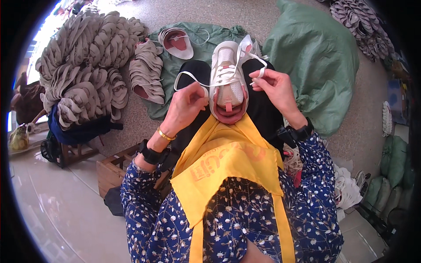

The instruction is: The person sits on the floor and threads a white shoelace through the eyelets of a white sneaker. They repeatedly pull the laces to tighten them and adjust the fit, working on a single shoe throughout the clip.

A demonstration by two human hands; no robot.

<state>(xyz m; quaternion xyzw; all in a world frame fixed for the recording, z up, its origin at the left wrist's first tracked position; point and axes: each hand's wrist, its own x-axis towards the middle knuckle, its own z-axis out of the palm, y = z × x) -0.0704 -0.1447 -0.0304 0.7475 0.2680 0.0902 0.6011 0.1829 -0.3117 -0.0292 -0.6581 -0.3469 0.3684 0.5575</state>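
A beige and white sneaker with a pink lining rests between my knees, its heel toward me. White shoelace crosses its front, with loose lengths looping out to both sides. My left hand is closed in a pinch beside the shoe's left, on the loop of lace there. On the other side, my right hand pinches the shoelace between thumb and fingers, a little above the right knee. Another pale shoe piece, partly hidden by the lace, lies just beyond the sneaker.
Large heaps of grey-beige shoe uppers stand at left, with a smaller stack nearer. One loose upper lies on green sacking. A bulging green sack is at right. A wooden box stands by my left elbow.
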